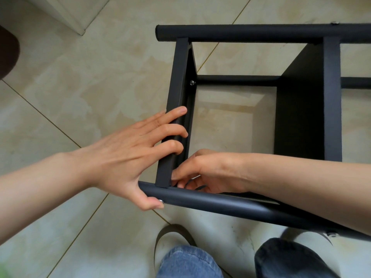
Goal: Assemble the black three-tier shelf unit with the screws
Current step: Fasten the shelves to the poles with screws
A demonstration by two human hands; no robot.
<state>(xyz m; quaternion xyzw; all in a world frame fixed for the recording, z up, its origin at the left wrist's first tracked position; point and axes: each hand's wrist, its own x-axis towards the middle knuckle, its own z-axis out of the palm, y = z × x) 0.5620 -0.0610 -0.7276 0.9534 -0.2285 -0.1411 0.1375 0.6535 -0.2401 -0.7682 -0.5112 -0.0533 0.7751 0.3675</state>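
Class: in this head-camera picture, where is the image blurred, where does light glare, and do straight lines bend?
Head view: the shoes and picture edges are smeared; the screw glints; the near tube carries a soft sheen; the far tube bows from wide-angle distortion; daylight is soft, shadows faint.

A beige marbled tile floor (pixel 84 91) with thin gold grout lines fills the view. At its bottom edge are two denim-clad knees (pixel 188 261) above pale slippers (pixel 170 237). A white baseboard corner (pixel 76 19) sits top left.
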